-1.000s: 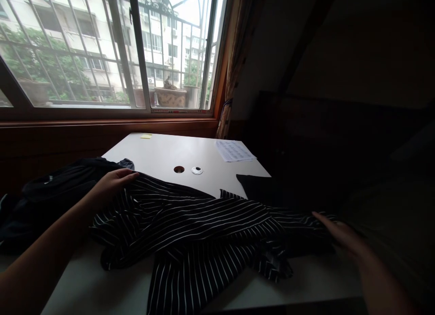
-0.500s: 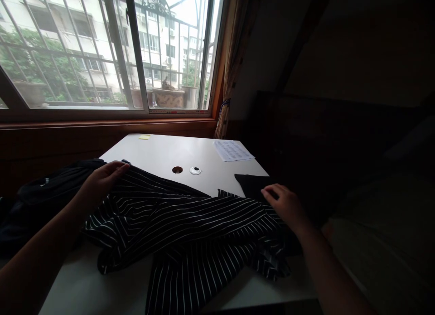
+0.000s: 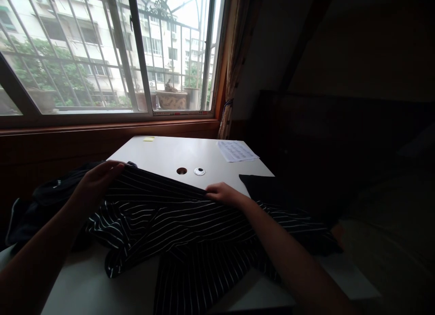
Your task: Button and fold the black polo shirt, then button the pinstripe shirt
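A black garment with thin white stripes (image 3: 176,220) lies crumpled across the near half of a white table (image 3: 170,152). My left hand (image 3: 97,181) rests on its far left corner, fingers curled over the fabric edge. My right hand (image 3: 224,195) lies at the middle of the garment's far edge, fingers bent and gripping the cloth there. Both forearms reach in from the bottom of the view.
A dark heap of clothes (image 3: 44,201) sits at the table's left. A folded black cloth (image 3: 261,186) lies at the right edge, a printed paper (image 3: 236,150) and a yellow note (image 3: 148,138) further back. A round cable hole (image 3: 181,171) and its cap (image 3: 199,172) are mid-table. A barred window lies behind.
My right hand has moved from the garment's right end leftward to the middle of its far edge. The left hand has stayed at the left corner and curled more.
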The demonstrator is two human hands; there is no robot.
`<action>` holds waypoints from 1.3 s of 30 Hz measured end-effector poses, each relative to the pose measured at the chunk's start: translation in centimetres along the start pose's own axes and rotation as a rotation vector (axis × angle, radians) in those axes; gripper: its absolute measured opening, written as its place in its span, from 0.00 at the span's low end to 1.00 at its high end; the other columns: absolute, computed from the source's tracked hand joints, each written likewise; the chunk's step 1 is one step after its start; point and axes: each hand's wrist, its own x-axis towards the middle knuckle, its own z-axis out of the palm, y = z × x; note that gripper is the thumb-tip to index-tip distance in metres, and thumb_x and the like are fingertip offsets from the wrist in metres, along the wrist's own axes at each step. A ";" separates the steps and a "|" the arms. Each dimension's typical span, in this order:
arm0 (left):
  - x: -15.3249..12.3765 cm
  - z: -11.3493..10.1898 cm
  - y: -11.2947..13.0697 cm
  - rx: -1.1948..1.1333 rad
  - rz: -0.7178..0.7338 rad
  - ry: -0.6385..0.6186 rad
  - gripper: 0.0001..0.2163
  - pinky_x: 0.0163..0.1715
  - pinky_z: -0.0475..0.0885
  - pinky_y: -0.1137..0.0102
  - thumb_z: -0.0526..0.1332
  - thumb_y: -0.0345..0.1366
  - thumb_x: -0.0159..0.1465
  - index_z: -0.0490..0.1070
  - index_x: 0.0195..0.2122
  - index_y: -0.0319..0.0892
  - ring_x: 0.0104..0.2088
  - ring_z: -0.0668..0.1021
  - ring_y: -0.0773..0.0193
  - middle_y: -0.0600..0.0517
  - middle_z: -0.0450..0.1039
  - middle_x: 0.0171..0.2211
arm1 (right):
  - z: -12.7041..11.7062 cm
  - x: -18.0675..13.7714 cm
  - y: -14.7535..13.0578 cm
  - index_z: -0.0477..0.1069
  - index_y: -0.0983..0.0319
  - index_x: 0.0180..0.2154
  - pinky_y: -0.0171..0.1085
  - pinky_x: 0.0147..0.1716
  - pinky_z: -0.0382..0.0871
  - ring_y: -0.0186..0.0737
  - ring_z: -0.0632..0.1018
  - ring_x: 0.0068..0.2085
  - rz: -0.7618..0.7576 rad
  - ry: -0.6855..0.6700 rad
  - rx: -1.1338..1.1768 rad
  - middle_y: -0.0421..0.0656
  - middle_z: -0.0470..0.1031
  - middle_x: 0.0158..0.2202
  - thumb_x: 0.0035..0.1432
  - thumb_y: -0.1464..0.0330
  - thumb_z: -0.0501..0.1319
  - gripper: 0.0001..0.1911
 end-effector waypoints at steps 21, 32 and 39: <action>1.2 4.0 -8.4 0.778 0.579 -0.073 0.15 0.52 0.68 0.52 0.57 0.43 0.67 0.72 0.49 0.42 0.48 0.72 0.52 0.46 0.71 0.48 | 1.9 -4.2 7.5 0.66 0.58 0.36 0.39 0.39 0.65 0.41 0.73 0.35 0.233 0.234 0.040 0.39 0.72 0.32 0.60 0.60 0.56 0.09; -9.9 13.2 -6.6 0.634 0.921 -1.134 0.28 0.62 0.60 0.50 0.63 0.47 0.63 0.60 0.64 0.55 0.60 0.67 0.49 0.49 0.68 0.59 | 1.2 -4.2 10.9 0.62 0.57 0.40 0.41 0.33 0.64 0.46 0.74 0.30 0.380 0.676 0.096 0.38 0.72 0.26 0.58 0.54 0.51 0.15; -6.4 12.7 -10.4 0.788 0.908 -0.929 0.24 0.61 0.61 0.53 0.62 0.42 0.65 0.62 0.62 0.52 0.62 0.65 0.49 0.49 0.67 0.60 | 1.0 -4.4 11.8 0.64 0.57 0.40 0.42 0.34 0.65 0.46 0.75 0.30 0.468 0.882 0.119 0.40 0.72 0.27 0.56 0.52 0.50 0.18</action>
